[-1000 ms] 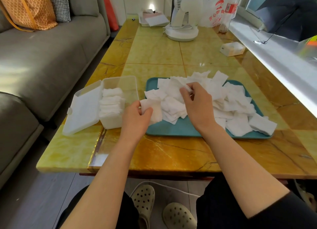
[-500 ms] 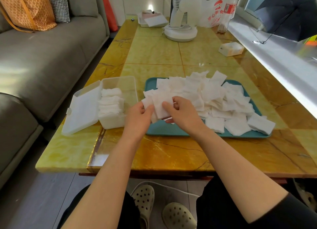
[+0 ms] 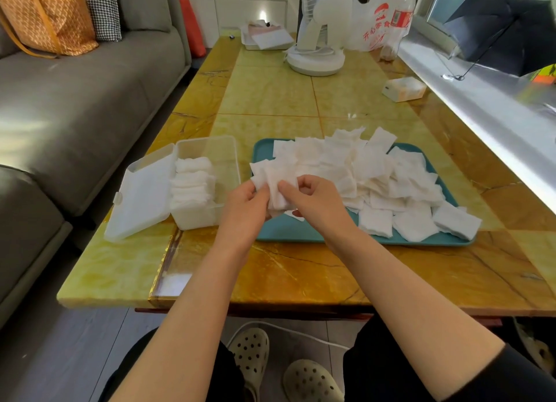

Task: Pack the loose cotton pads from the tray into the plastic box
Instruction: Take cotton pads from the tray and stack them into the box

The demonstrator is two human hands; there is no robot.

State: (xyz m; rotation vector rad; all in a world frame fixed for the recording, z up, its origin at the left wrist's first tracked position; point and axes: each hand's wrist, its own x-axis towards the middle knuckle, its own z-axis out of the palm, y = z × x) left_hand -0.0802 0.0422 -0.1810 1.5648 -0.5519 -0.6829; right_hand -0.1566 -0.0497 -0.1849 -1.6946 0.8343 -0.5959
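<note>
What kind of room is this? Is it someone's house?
Most likely a living room at home: a grey sofa with an orange handbag on it, beside a yellow table holding a white fan.

The glossy yellow marble-patterned worktop [image 3: 270,100] carries a clear plastic box [image 3: 225,160] near left, a teal rectangular tray [image 3: 288,231] just right of it, a round white fan base [image 3: 316,62] far, and a small white tissue pack [image 3: 404,89] far right.

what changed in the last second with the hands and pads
The right hand drew back from the pile with a pad and moved left to meet the left hand. Both now pinch the held pads together over the left end of the tray. The left hand kept its grip and rose slightly. The tray, the box and its open lid stayed put.
</note>
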